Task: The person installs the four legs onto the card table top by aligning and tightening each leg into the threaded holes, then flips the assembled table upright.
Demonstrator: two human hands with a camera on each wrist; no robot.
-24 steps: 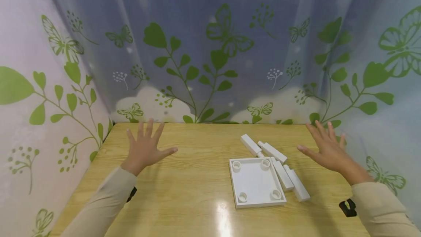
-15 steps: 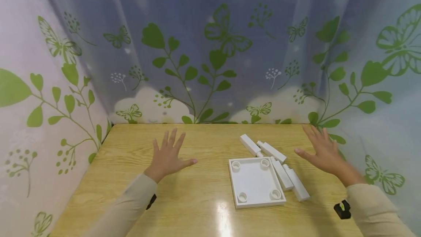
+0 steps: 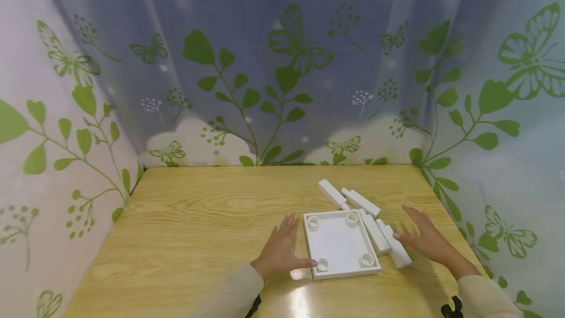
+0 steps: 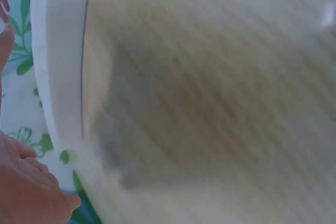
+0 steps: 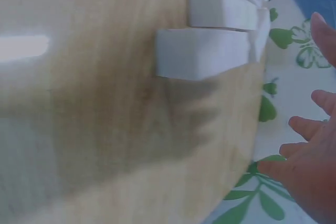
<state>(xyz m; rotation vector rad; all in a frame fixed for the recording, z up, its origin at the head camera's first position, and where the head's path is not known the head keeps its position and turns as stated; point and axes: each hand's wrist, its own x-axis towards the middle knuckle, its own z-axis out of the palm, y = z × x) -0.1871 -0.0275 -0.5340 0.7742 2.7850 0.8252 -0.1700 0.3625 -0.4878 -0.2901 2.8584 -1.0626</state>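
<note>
A square white tray-like piece [image 3: 340,244] with a raised rim and a round socket in each corner lies on the wooden table. My left hand [image 3: 281,251] is at its left side, fingers spread, the thumb over the near left corner; whether it touches cannot be told. White square-section legs with narrow pegs lie to the right: one leg [image 3: 333,194] and another leg [image 3: 362,202] behind, one leg [image 3: 375,232] along the right rim, and an outermost leg [image 3: 394,244]. My right hand [image 3: 425,239] hovers right of the outermost leg, fingers extended, holding nothing.
The wooden table [image 3: 190,220] is bounded by a patterned curtain [image 3: 247,87] at the back and both sides. A light reflection shines on the table's near part.
My left hand has swept right and toward me, from the table's left part to the tray-like piece. My right hand has come nearer and lower, toward the legs. The white pieces lie unmoved.
</note>
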